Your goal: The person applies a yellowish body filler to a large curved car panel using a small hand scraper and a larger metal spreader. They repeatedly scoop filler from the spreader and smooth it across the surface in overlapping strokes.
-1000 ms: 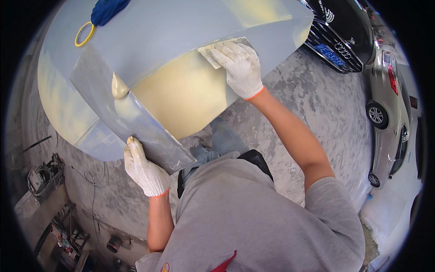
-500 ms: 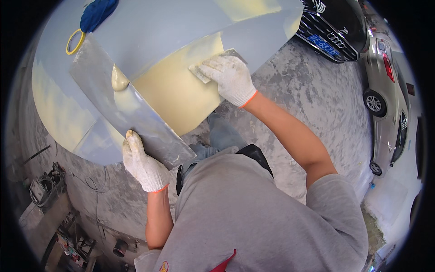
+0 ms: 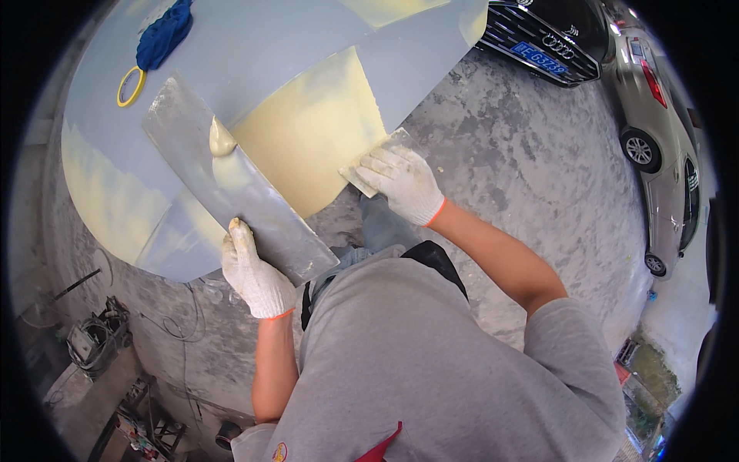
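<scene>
My left hand (image 3: 254, 273), in a white knit glove with an orange cuff, grips the near end of a long grey metal plate (image 3: 265, 215). A dollop of cream-coloured putty (image 3: 222, 138) sits on the plate's upper half. In the same kind of glove, my right hand (image 3: 402, 179) is closed on a flat putty spreader (image 3: 357, 179), its fingers lying over the blade. The spreader is at the near right edge of a grey-blue car body panel (image 3: 289, 42). A broad patch of pale yellow filler (image 3: 312, 127) covers the panel between my hands.
A roll of yellow masking tape (image 3: 132, 86) and a blue cloth (image 3: 164, 35) lie on the panel at upper left. A black car (image 3: 543, 38) and a silver car (image 3: 660, 154) stand to the right. A coiled hose and equipment (image 3: 96, 339) sit at left on the grey floor.
My right hand has drawn the spreader down and slightly right to the panel's near edge. The yellow patch now reaches there more evenly. My left hand still holds the plate.
</scene>
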`<state>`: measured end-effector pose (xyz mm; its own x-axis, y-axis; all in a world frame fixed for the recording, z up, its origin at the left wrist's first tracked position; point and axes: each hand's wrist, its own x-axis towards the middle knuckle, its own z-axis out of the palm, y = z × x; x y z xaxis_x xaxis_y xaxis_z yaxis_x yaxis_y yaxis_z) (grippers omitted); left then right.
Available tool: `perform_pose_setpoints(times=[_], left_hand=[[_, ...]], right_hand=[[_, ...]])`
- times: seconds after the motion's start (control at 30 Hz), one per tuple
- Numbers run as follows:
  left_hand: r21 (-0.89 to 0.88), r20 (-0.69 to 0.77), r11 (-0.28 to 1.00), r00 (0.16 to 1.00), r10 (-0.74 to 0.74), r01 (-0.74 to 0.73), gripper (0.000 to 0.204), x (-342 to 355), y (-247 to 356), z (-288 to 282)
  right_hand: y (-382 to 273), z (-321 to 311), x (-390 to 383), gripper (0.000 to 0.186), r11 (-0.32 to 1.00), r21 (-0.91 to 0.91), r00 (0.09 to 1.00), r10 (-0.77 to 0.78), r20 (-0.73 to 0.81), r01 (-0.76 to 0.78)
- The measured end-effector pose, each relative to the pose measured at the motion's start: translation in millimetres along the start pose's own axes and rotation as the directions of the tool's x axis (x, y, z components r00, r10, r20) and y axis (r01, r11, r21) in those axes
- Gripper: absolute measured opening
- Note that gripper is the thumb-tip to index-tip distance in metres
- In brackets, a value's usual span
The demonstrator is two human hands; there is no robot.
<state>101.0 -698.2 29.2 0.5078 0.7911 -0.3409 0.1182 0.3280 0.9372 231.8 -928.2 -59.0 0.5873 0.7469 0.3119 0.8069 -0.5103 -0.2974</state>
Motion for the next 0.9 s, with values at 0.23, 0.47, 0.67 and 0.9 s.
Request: perform_pose_setpoints(times=[0.23, 0.47, 0.67, 0.9], left_hand=[[0.013, 0.091, 1.000, 0.996, -0.024, 0.023, 0.036, -0.9, -9.3, -1.9], [-0.070, -0.021, 0.996, 0.998, 0.060, -0.062, 0.040, -6.2, -14.1, 41.3], [-0.283, -0.133, 0.953, 0.988, 0.074, -0.109, 0.042, 30.9, 19.4, 35.2], [-0.211, -0.257, 0.966, 0.962, 0.090, -0.147, 0.046, 26.6, 26.0, 6.2]], right_hand=[[-62.6, -50.8, 16.8, 0.038, 0.930, 0.366, 0.953, 0.139, -0.269, -0.033], [-131.1, -98.4, 33.5, 0.043, 0.620, 0.614, 0.844, 0.513, 0.153, -0.489], [-47.6, -70.1, 59.3, 0.041, 0.956, 0.161, 0.958, 0.214, 0.192, -0.246], [36.2, 11.7, 130.1, 0.040, 0.985, -0.163, 0.942, -0.110, -0.317, 0.060]])
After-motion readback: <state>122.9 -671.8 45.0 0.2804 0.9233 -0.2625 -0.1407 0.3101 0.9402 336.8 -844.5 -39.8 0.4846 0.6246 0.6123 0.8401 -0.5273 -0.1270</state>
